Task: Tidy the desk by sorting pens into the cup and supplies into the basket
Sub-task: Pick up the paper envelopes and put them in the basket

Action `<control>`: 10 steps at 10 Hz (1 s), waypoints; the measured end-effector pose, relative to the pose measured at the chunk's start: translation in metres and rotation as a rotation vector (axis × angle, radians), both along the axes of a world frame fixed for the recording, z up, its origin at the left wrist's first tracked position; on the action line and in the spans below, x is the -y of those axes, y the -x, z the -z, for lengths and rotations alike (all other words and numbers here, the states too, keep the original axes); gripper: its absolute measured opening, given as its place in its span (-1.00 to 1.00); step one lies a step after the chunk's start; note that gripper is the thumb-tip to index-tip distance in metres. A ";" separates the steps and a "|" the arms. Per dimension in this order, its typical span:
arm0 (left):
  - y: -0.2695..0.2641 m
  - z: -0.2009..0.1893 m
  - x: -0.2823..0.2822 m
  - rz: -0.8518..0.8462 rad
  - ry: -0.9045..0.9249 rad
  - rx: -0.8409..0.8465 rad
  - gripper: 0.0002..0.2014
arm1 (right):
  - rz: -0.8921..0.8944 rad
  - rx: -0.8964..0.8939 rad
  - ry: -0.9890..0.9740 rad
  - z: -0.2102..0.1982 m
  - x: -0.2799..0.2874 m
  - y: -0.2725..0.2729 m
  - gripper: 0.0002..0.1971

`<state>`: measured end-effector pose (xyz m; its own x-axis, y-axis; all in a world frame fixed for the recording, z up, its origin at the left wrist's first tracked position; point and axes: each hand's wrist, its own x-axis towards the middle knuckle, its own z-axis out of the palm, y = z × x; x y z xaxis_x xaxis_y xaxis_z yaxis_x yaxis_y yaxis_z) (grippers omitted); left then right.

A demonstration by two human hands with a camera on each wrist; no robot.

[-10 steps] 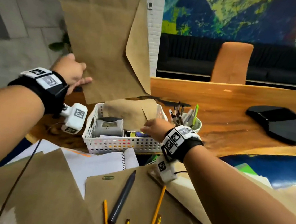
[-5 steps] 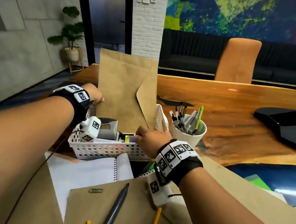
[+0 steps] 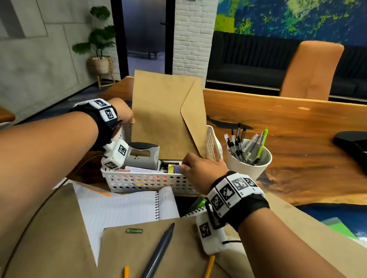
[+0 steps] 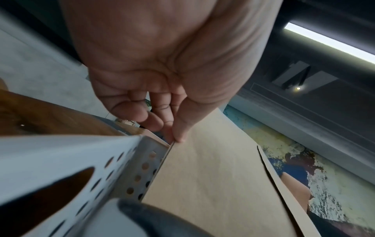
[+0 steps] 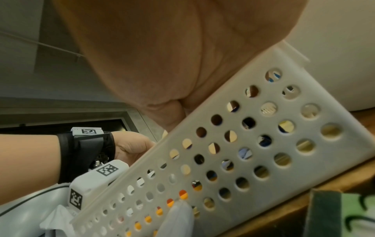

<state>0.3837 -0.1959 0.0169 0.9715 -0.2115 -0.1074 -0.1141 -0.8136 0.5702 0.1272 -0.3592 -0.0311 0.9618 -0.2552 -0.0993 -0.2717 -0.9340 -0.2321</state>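
My left hand (image 3: pixel 124 113) pinches the edge of the stiff brown kraft-paper envelope (image 3: pixel 164 114), upright inside the white perforated plastic basket (image 3: pixel 151 181). My right hand (image 3: pixel 199 169) curls over the basket's near rim, fingertips hidden.

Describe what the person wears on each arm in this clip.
Both forearms are bare, no sleeves. Each wrist carries a black band topped with white square-coded marker tiles, plus a white marker-tagged camera block below. A thin dark cable trails from the left unit.
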 end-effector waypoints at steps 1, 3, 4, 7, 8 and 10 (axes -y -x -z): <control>-0.002 0.003 0.001 0.000 -0.039 0.034 -0.59 | 0.001 0.003 -0.012 -0.002 0.000 0.002 -0.70; 0.004 0.001 -0.001 0.056 -0.064 0.021 -0.67 | -0.002 -0.007 -0.006 -0.001 0.001 0.000 -0.68; 0.011 0.000 -0.002 0.085 -0.100 -0.019 -0.69 | -0.006 -0.011 -0.009 -0.001 0.002 -0.001 -0.68; 0.020 -0.007 -0.002 0.043 0.041 -0.132 -0.70 | -0.003 -0.012 -0.018 0.000 0.000 0.001 -0.68; 0.020 -0.007 -0.005 0.003 0.144 -0.206 -0.79 | 0.007 -0.004 -0.034 0.001 0.000 0.001 -0.70; 0.014 -0.026 -0.004 0.021 0.277 -0.146 -0.90 | 0.020 -0.014 -0.031 0.000 -0.002 0.000 -0.67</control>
